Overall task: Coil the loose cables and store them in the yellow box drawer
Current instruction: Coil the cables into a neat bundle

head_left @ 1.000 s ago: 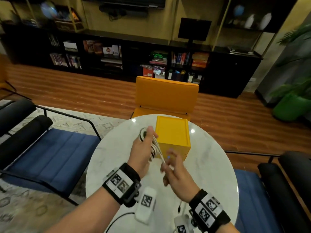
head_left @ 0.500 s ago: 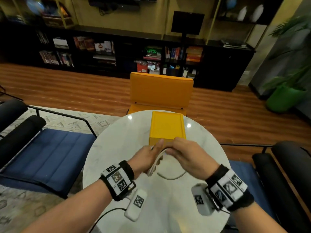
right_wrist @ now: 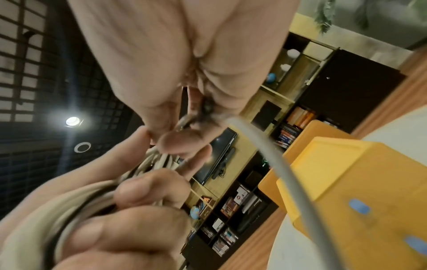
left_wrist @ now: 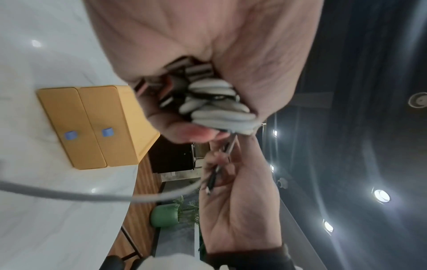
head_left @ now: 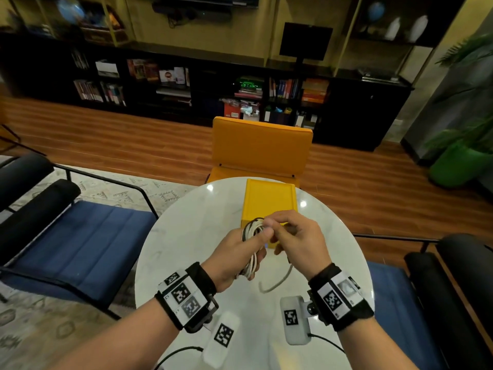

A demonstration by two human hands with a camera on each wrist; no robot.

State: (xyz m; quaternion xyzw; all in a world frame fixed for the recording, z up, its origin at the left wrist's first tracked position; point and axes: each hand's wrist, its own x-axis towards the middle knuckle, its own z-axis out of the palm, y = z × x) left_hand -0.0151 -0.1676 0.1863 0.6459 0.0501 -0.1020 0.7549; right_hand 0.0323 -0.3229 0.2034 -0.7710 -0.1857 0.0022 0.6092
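My left hand point(head_left: 241, 249) grips a coil of white and black cable point(head_left: 250, 236) above the round marble table point(head_left: 186, 236); the left wrist view shows the coil point(left_wrist: 215, 102) bunched in its fingers. My right hand point(head_left: 290, 236) pinches the cable's loose end beside the coil, and a white tail point(head_left: 280, 280) hangs from it in a loop over the table. Just behind the hands stands the yellow box point(head_left: 269, 201). Its two drawers with blue knobs point(left_wrist: 92, 127) are both closed. The right wrist view shows the tail point(right_wrist: 277, 159) running past the box point(right_wrist: 360, 182).
An orange chair point(head_left: 262, 145) stands behind the table. Blue chairs with black arms sit at the left point(head_left: 80, 236) and right point(head_left: 416, 303). A dark bookshelf point(head_left: 186, 84) lines the far wall and a green planter point(head_left: 458, 161) is at the right.
My hands came together in front of the box. The right hand swung up over the coil with the free end, and the loose tail became shorter.
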